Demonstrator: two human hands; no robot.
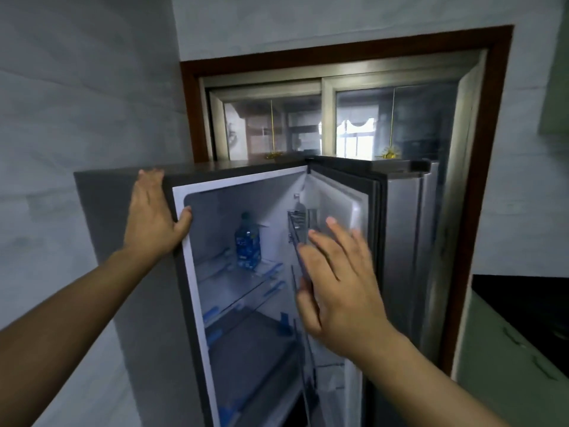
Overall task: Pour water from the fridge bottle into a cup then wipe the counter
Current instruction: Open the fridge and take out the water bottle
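The grey fridge [101, 211] stands in front of me with its door [400, 241] swung open to the right. A clear water bottle with a blue label and blue cap [248, 241] stands upright on the top glass shelf inside. My left hand [152, 215] lies flat on the fridge's upper left corner, thumb hooked over the front frame. My right hand [335, 278] is raised in front of the opening, fingers spread, holding nothing, to the right of the bottle and apart from it.
Glass shelves [240, 291] with blue clips sit below the bottle. Door racks [298, 223] are behind my right hand. A dark counter [520, 303] over green cabinets lies at the right. A brown-framed window [338, 118] is behind the fridge, a grey wall on the left.
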